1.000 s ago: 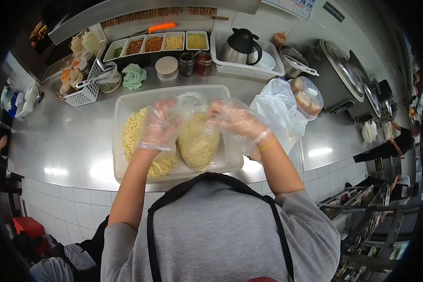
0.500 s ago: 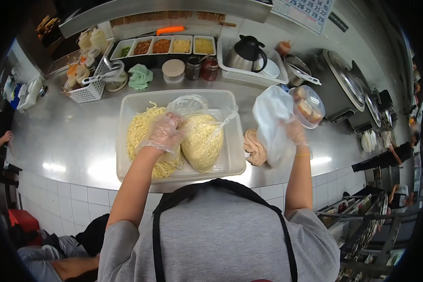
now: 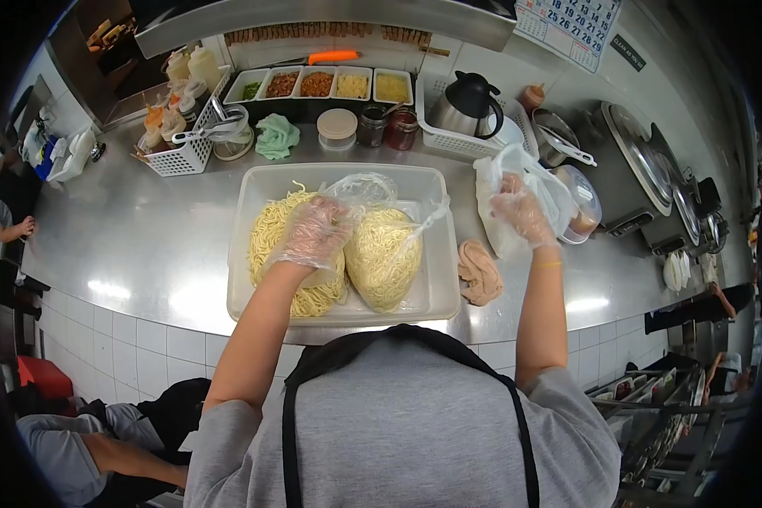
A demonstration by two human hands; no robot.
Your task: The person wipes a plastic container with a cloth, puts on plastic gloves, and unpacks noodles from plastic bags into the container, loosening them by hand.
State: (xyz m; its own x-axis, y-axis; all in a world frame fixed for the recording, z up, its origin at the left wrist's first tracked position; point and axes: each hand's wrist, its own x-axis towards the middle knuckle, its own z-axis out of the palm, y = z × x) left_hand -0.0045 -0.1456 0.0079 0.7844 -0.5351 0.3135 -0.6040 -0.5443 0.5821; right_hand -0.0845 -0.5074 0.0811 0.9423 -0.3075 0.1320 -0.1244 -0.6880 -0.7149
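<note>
In a clear plastic glove, my left hand (image 3: 317,233) is closed over the tub, its fingers curled on the edge of a crumpled clear plastic bag (image 3: 368,188). Loose yellow noodles (image 3: 275,241) lie beneath and left of it. Just right of that hand, a knotted clear bag of noodles (image 3: 384,262) rests in the white plastic tub (image 3: 440,292). My right hand (image 3: 523,212), gloved too, grips a whitish plastic bag (image 3: 504,165) above the counter. Some of its fingers are hidden by the plastic.
A peach cloth (image 3: 480,273) lies beside the tub. Behind stand topping trays (image 3: 317,85), lidded jars (image 3: 372,125), a green cloth (image 3: 277,137) and a basket (image 3: 436,135) with a thermal jug (image 3: 464,103). A clear domed container (image 3: 582,207) sits right. Co-workers are at the edges.
My right hand has moved away from me with the whitish bag, which now sits farther back and off the peach cloth. My left hand stays over the noodles. The view has shifted slightly.
</note>
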